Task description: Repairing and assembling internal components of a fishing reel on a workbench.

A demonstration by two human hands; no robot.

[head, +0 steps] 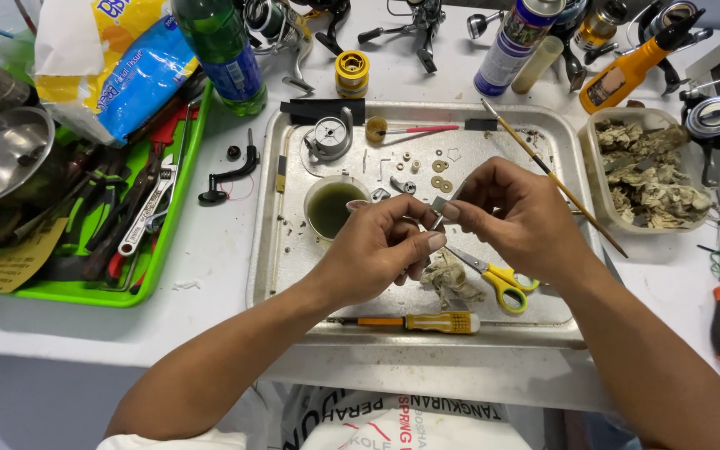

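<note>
At the centre of the frame, two bare hands meet above a shallow metal tray [543, 142] on a white tabletop [210, 250]. The left hand [377, 250] and right hand [514, 212] both pinch one small metal part [441, 206], grey and blocky with a thin pin below it; each grip is clamped on that part with thumb and fingertips, lifted clear of the tray, likely so it can be seen up close. The fingers cover most of it, so its exact shape cannot be made out.

Below the hands lie yellow-handled scissors [502, 279], a crumpled rag [447, 279] and an orange-handled screwdriver [418, 322]. Just left of the hands stands a small cup of dark green liquid [331, 208]. Tiny washers [439, 171] sit spread out in the tray's upper middle, seemingly kept apart for easy picking. A thin paintbrush [552, 175] crosses the tray's right edge.

At left, a green tray of hand tools [127, 217] is partly cut off by the frame. Fishing reels along the top edge are cropped too.
</note>
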